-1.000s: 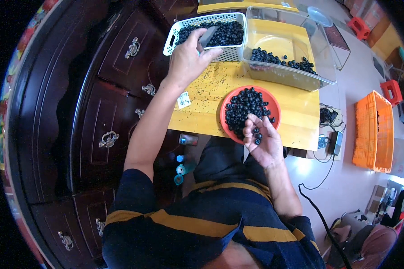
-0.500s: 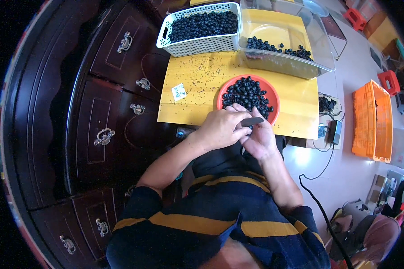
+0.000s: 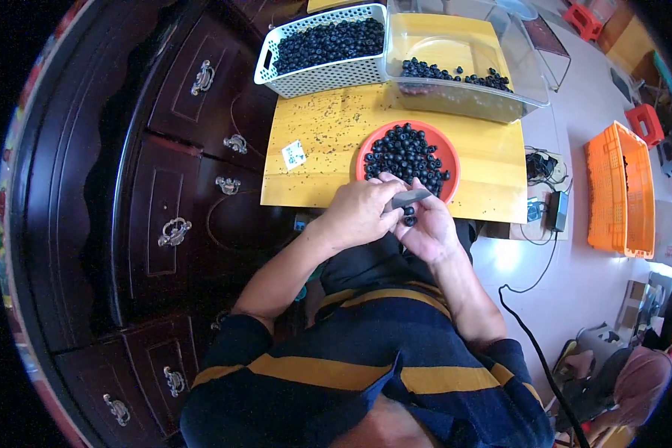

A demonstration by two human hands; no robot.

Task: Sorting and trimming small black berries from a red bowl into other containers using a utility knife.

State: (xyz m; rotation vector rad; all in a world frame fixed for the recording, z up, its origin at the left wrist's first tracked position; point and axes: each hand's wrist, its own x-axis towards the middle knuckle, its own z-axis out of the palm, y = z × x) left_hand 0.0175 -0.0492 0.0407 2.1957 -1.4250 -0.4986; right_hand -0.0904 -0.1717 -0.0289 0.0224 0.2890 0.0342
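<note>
My left hand (image 3: 357, 213) grips a short knife, its grey blade (image 3: 411, 198) pointing right across the fingers of my right hand. My right hand (image 3: 431, 230) is cupped palm up, with a couple of small black round pieces (image 3: 409, 216) between its palm and my left fingertips. Some of its fingers are hidden behind my left hand. Just beyond both hands, a red-orange round plate (image 3: 454, 168) bears many more black pieces (image 3: 407, 148), several showing a hole.
Black pieces fill a white perforated basket (image 3: 328, 78) and partly cover a clear plastic bin (image 3: 463, 104) at the far side. Dark crumbs and a small white card (image 3: 294, 155) lie on the yellow tabletop (image 3: 306, 183). Dark drawers (image 3: 153, 216) stand left; an orange crate (image 3: 620, 190) right.
Both hands stay together over the plate's near edge. The knife blade has tilted and shifted slightly left, and black pieces in my right palm now show more. The whole view has shifted a little.
</note>
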